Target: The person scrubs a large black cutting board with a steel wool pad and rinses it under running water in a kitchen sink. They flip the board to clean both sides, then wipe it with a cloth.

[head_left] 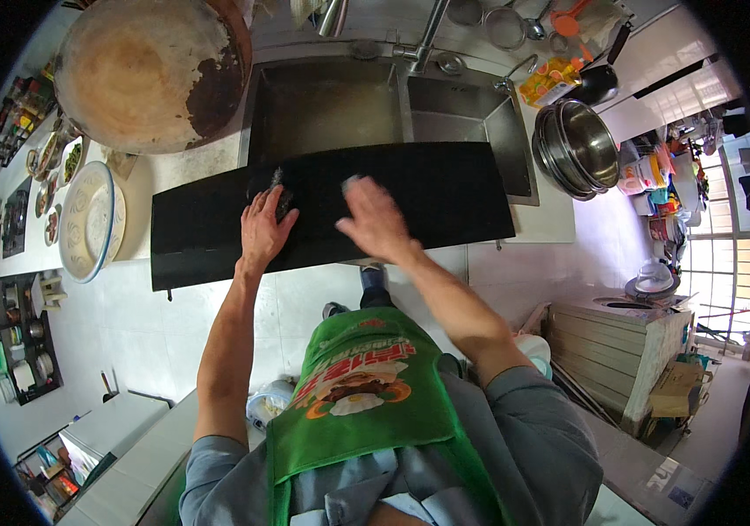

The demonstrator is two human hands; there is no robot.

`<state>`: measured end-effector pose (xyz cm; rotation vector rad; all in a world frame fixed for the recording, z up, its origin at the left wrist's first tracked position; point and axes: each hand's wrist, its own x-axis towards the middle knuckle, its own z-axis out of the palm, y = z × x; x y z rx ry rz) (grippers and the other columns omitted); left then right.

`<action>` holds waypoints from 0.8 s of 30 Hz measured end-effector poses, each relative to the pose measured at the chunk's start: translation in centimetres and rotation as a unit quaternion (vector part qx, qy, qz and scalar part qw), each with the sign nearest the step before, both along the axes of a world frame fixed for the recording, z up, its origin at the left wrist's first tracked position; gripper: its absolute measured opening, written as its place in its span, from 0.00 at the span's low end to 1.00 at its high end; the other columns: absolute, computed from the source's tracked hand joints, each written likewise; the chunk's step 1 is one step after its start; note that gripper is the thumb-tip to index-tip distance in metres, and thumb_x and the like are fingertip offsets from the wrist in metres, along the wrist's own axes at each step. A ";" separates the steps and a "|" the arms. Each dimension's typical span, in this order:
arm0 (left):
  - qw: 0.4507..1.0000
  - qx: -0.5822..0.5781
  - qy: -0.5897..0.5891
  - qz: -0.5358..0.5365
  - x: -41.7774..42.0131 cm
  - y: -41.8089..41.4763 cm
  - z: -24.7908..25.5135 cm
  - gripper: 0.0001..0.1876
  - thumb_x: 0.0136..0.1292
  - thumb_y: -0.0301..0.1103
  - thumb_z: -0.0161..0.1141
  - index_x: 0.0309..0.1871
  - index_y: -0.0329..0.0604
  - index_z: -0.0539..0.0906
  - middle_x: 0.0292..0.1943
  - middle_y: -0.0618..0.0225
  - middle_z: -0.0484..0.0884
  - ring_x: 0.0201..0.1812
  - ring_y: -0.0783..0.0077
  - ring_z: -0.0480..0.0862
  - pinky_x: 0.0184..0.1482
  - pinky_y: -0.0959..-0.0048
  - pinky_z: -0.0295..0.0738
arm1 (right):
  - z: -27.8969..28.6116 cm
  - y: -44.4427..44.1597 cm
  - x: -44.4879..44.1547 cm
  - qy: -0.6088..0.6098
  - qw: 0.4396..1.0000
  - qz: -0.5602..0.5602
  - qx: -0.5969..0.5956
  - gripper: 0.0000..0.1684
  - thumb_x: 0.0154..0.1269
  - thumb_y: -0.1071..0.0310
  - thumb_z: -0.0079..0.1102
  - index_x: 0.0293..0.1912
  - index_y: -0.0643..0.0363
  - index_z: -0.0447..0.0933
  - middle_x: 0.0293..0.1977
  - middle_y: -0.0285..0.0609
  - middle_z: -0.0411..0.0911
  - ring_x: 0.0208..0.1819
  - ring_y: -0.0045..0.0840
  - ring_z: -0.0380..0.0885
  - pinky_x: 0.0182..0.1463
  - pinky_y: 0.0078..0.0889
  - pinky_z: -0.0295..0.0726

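Observation:
A long, flat black panel (414, 191) lies across the front of the counter and over the near part of the sink. My left hand (261, 223) rests on its left half, thumb apart from the fingers. Between that thumb and the fingers, and just beyond them, the panel shows a greyish patch (279, 191); whether it is wet residue or a thing is unclear. Over the middle of the panel is my right hand (375, 217), blurred, palm down. Something pale shows at its fingertips, too blurred to name. Small pegs (169, 296) stick out under the panel's near edge.
Behind the panel is a two-basin steel sink (403, 98) with a faucet (422, 49). A large, worn round board (144, 72) stands at the left, near a patterned basin (89, 223). Nested steel bowls (578, 148) sit at the right.

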<state>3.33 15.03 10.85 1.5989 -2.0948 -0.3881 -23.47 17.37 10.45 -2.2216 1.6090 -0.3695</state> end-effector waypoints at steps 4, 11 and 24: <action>0.999 0.024 -0.015 0.015 3.3 1.8 -0.2 0.31 0.66 0.41 0.68 0.71 0.44 0.76 0.67 0.52 0.79 0.71 0.48 0.75 0.70 0.48 0.68 | 0.9 1.2 -2.5 -0.006 0.998 0.056 0.033 0.41 0.68 0.54 0.68 0.72 0.65 0.67 0.72 0.56 0.66 0.77 0.47 0.60 0.80 0.49 0.60; 0.999 0.011 -0.012 0.034 2.5 2.1 -0.3 0.30 0.66 0.40 0.68 0.70 0.41 0.76 0.66 0.50 0.80 0.69 0.46 0.76 0.69 0.50 0.70 | -0.7 2.8 -8.1 0.085 0.984 -0.154 -0.001 0.48 0.75 0.44 0.57 0.78 0.68 0.55 0.80 0.60 0.52 0.83 0.50 0.48 0.85 0.52 0.47; 1.000 -0.006 -0.007 -0.011 0.1 2.0 -1.3 0.30 0.68 0.38 0.67 0.72 0.46 0.75 0.70 0.55 0.77 0.74 0.49 0.72 0.74 0.45 0.63 | -2.0 4.7 -14.8 0.112 0.965 -0.238 -0.013 0.47 0.76 0.44 0.56 0.79 0.68 0.56 0.81 0.57 0.50 0.83 0.47 0.46 0.85 0.48 0.44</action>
